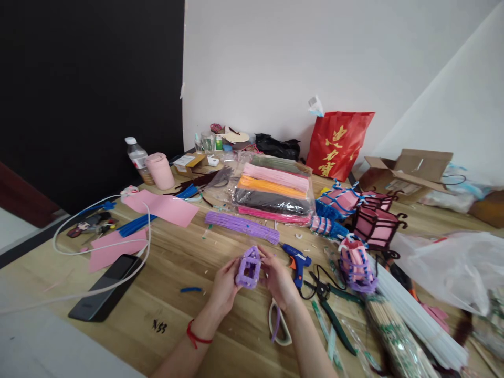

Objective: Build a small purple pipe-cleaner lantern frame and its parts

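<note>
A small house-shaped frame of fuzzy purple pipe cleaners [249, 269] is held up between my two hands above the wooden table. My left hand [225, 286], with a red string at its wrist, grips the frame's left side. On the right side, my right hand [277, 277] has its fingers closed on the same frame. A bundle of purple pipe cleaners [242, 226] lies just beyond. Close to my right hand are a blue hot glue gun [297, 262] and cream-handled scissors [284, 336], partly under my forearm, with a purple strip across them.
Green-handled pliers [334, 315], bamboo sticks [394, 336] and finished lanterns [374, 226] crowd the right. Bagged pipe cleaners [271, 191] lie at the back, near a red bag [338, 144]. At left are a phone [104, 289], a white cable [114, 286], pink sheets [165, 207] and a bottle [137, 157].
</note>
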Motion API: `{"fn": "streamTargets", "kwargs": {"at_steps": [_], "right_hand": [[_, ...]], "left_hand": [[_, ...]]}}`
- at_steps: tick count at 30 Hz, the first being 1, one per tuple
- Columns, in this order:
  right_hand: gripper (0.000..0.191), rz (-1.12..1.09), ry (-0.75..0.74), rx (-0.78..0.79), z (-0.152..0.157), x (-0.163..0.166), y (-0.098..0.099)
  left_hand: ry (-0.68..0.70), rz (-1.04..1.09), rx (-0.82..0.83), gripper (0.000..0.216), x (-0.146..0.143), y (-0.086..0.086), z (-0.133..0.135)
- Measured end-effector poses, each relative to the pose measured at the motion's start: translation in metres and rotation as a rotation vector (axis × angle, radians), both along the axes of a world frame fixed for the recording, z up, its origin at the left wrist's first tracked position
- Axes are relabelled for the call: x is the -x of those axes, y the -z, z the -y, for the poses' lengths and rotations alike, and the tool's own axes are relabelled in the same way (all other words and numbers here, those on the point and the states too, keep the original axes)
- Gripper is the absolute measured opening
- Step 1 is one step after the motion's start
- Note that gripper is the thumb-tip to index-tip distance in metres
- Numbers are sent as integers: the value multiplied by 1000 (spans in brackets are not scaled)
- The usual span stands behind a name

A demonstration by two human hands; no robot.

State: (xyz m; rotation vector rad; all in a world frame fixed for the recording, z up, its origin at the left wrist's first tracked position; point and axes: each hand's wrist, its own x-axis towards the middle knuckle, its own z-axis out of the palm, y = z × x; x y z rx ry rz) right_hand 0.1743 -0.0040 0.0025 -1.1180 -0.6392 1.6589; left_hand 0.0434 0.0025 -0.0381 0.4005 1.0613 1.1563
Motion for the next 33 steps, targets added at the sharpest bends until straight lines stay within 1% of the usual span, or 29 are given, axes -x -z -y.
{"fn": "streamTargets", "kwargs": {"at_steps": [3, 5, 9, 13, 17, 20, 23, 28, 31, 33], "right_hand": [[50, 44, -26, -56, 2, -1, -1], [51, 79, -40, -77, 3, -1, 2], [60, 252, -54, -172, 2, -1, 11], [68, 461, -31, -272, -1, -2, 17], [62, 633, -15, -325, -2, -4, 13], [61, 696, -12, -357, 2, -2, 7], [62, 763, 7, -402, 7, 1, 5], [58, 932, 55, -579, 14, 3, 16], [58, 943, 69, -592, 18, 3, 26], [66, 894, 79, -562, 20, 3, 31]], "left_hand": [[-12, 79, 4, 22, -2, -3, 0], [0, 93, 2, 24, -2, -4, 0], [25, 41, -22, 29, -3, -3, 1], [26, -44, -68, 34, -4, -1, 1], [23, -69, -115, 35, -5, 0, 2], [26, -69, -142, 37, -5, -1, 2], [44, -42, -147, 39, -4, -2, 1], [80, 6, -139, 38, 1, -3, 0], [135, 34, -129, 37, 6, -4, 0], [167, 23, -122, 38, 10, -6, -1]]}}
